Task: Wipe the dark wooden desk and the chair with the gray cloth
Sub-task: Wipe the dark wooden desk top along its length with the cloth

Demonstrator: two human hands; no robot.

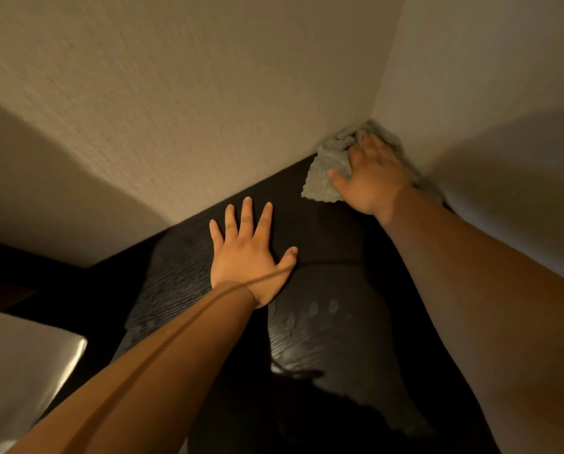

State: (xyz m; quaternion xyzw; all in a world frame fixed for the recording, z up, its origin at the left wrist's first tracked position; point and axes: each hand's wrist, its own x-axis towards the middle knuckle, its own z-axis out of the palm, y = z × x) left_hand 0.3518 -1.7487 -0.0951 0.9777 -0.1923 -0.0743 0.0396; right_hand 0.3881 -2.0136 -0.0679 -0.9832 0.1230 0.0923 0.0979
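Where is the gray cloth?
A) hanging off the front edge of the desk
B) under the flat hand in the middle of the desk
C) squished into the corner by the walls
C: the gray cloth sits in the far corner of the desk, with the right hand pressing on it.

Glossy wood-grain desk [323, 339] (nubby cloth [330, 162])

The left forearm [149, 371] and right forearm [470, 290] are bare, as are the left hand [248, 257] and right hand [372, 178]. From the left wrist [238, 291] a thin dark line [189, 314] runs back along the forearm. It may be a cord or only a shadow edge.
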